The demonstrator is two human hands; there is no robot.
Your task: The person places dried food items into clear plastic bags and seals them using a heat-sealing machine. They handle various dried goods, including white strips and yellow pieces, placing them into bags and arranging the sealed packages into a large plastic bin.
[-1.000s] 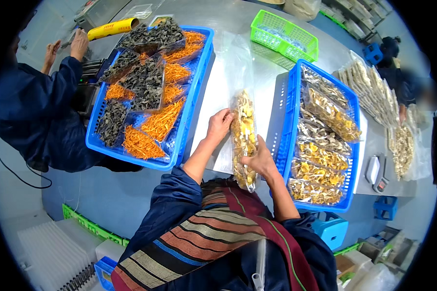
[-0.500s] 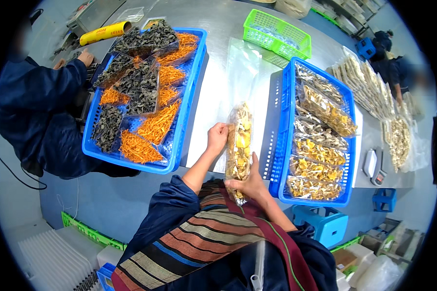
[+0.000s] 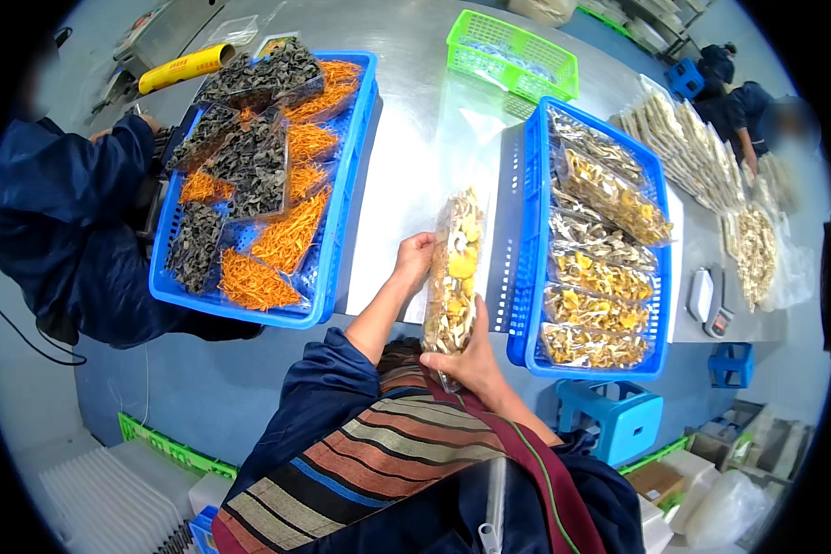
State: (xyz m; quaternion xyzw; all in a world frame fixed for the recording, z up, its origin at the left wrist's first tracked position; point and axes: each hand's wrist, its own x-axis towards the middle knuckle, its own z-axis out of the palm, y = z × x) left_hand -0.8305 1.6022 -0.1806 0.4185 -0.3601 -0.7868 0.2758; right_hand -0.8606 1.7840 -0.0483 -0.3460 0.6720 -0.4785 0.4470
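A long clear bag of dried mushrooms (image 3: pixel 455 272), pale slices with yellow pieces, stands between my hands at the table's front edge. Its unfilled clear upper part stretches away over the tabletop. My left hand (image 3: pixel 415 258) pinches the bag's left side about halfway up the filled part. Around the bottom end, my right hand (image 3: pixel 471 358) is wrapped, thumb across the front; some fingers are hidden behind it. To the right sits a blue basket (image 3: pixel 523 268) with several similar packs (image 3: pixel 600 272). On the left, another blue basket (image 3: pixel 346 198) holds packs of orange strands (image 3: pixel 291 231) and dark dried pieces (image 3: pixel 258 166).
A green basket (image 3: pixel 512 57) with clear plastic stands at the back. Pale packs (image 3: pixel 679 138) are piled far right, near a small scale-like device (image 3: pixel 711 300). A co-worker in dark blue (image 3: pixel 74 212) sits left; another person is at far right. A blue stool (image 3: pixel 609 415) stands below.
The view has shifted slightly, so the baskets appear a little higher and further left. Both my hands keep their hold on the bag, which leans slightly more to the right at its top.
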